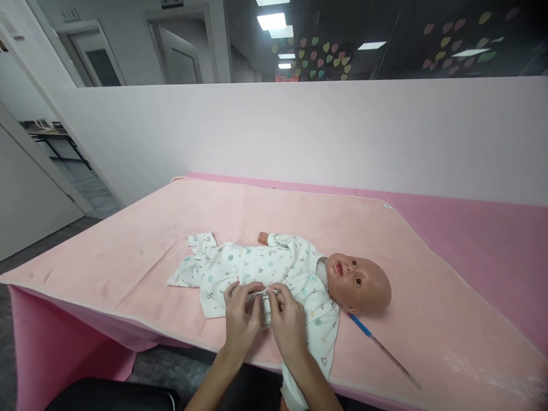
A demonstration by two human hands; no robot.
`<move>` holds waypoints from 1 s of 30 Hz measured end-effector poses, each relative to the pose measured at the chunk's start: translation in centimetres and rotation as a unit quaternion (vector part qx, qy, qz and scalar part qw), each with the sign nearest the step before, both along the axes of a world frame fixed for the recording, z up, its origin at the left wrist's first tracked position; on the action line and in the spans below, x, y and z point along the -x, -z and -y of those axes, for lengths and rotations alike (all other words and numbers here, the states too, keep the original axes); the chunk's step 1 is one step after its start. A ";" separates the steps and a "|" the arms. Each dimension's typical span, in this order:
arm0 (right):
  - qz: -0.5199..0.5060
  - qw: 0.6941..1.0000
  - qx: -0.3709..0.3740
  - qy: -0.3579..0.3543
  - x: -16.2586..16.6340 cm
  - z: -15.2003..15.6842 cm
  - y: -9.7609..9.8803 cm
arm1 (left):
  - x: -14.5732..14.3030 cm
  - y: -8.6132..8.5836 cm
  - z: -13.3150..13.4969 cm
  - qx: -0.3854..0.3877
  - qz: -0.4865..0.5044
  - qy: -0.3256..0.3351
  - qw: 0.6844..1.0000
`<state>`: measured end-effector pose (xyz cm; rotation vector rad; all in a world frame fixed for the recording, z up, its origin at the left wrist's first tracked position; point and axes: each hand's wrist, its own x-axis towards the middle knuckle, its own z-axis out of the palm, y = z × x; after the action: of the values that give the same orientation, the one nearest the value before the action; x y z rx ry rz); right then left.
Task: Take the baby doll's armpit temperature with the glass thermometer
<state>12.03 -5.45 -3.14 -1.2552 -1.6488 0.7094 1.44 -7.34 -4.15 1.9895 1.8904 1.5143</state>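
Basically, printed garment is the item at centre: white w/ small teal & grey motifs, on a baby doll lying on its back, approx. mid-worktop, near the front edge. Head to R, leg end of garment to L, lower legs flat-looking.

L hand & R hand both at garment's near side, approx. waist height. Grip, both: closed, thumb + fingertips pinching a thin white strip of the garment, fingertips of the two close together. Can't tell if strip is a tie or a hem edge, too small.

Doll's far arm out to the side, small hand showing past the cuff. Near sleeve runs down over the front edge, partly behind R forearm.

Rod w/ blue handle + thin shaft just beside doll's head, handle end by the ear, shaft pointing to lower R.

Under all: peach blanket, atop pink cover. Behind: white wall, glass above w/ heart shapes & ceiling lights. Black chair bottom L, door far L.
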 end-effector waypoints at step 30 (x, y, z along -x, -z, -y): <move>-0.009 0.999 0.043 -0.004 -0.1 -0.1 0.3 | -0.5 -0.6 0.1 0.035 -0.076 -0.076 0.994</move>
<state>12.16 -5.38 -3.47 -1.2990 -1.6242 0.8025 1.90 -7.42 -3.54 2.0256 2.1662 1.3398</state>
